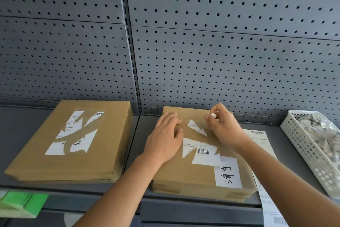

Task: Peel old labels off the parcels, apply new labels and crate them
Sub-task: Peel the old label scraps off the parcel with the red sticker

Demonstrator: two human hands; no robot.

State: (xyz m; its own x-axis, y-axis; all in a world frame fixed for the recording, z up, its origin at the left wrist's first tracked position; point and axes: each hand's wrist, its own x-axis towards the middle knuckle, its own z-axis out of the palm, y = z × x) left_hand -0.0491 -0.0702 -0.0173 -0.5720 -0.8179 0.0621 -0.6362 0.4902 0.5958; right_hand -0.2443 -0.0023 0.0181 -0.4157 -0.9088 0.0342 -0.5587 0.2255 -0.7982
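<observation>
Both bare forearms are extended forward from the lower edge of the view and converge slightly. The left forearm (119, 190) is directed up and to the right. The left hand (164, 135) is laid palm down, fingers straight and close together, thumb spread toward the right, and is pressed flat upon the parcel (184, 173). The right forearm (276, 171) is angled in from the lower right. The right hand (223, 125) is arched, knuckles uppermost, with the fingers curled. A small white scrap (213, 115) is pinched at the fingertips, apparently between thumb and forefinger, the thumb being largely hidden. The hands are held near each other, not touching.
</observation>
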